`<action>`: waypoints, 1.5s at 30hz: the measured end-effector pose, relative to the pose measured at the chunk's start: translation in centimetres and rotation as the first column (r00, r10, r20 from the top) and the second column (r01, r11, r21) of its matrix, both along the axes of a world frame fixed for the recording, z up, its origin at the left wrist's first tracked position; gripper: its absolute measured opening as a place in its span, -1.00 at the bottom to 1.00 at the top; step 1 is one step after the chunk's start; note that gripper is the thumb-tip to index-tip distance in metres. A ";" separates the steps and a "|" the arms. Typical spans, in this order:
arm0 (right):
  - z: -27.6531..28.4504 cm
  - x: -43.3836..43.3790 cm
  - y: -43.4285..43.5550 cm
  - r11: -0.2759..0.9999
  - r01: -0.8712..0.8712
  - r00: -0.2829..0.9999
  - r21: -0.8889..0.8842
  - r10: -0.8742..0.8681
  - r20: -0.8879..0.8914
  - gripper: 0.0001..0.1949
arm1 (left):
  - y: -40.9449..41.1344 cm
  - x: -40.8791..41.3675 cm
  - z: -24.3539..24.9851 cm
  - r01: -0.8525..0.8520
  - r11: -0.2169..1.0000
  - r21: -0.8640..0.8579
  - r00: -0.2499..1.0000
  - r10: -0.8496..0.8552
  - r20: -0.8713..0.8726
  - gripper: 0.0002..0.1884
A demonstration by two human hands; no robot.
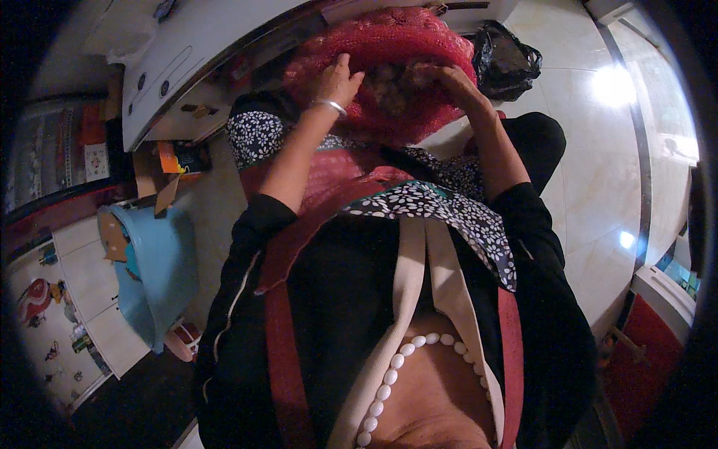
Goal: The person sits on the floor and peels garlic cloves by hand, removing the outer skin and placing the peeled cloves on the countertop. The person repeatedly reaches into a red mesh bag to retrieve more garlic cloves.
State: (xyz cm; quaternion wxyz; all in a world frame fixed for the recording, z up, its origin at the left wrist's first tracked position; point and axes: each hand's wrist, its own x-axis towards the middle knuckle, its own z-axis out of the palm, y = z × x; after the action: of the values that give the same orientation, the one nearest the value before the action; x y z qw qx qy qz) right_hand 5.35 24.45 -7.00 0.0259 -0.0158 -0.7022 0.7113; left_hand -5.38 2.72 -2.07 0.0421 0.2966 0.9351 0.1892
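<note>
A large red mesh sack (404, 33) lies before my knees with its mouth open upward. Inside it are several brownish lumps (390, 92), dim and blurred, whose kind I cannot tell. My left hand (339, 81), a silver bangle at its wrist, rests over the sack's left side with thumb and fingers apart and nothing between them. On the right, my right hand (451, 81) reaches into the sack's opening, its fingertips against the brownish contents; whether it grips one is not clear. A floral apron with red trim covers my lap.
A black plastic bag (505, 62) stands on the tiled floor just right of the sack. To the upper left runs a white cabinet (185, 67). Farther left are an open cardboard box (147, 174) and a light-blue bin (162, 269) holding cardboard.
</note>
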 end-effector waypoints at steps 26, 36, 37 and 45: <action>4.6 1.9 -7.3 0.644 -0.063 0.988 -0.762 0.147 0.043 -0.72 | -0.4 6.8 2.3 -0.501 0.577 0.645 0.404 -0.503 0.764 -0.65; 4.6 2.4 -8.4 0.611 0.131 0.976 -0.781 0.057 0.209 -0.78 | -0.1 7.7 2.3 -0.280 0.640 0.715 0.697 -0.376 0.610 -0.60; 4.3 2.4 -8.4 0.625 0.130 0.980 -0.770 0.038 0.196 -0.79 | -0.1 7.7 2.4 -0.210 0.673 0.709 0.763 -0.340 0.550 -0.59; 4.4 2.5 -8.6 0.742 0.198 0.974 -0.640 -0.077 0.212 -0.82 | 0.0 8.1 2.6 -0.315 0.648 0.693 0.702 -0.332 0.630 -0.61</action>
State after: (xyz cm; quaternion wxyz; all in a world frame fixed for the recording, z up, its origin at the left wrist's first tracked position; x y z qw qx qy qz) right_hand 7.88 15.87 -2.57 0.0108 -0.1369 -0.4038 0.9045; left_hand 2.67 2.77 0.50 0.2723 0.1932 0.6711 0.6619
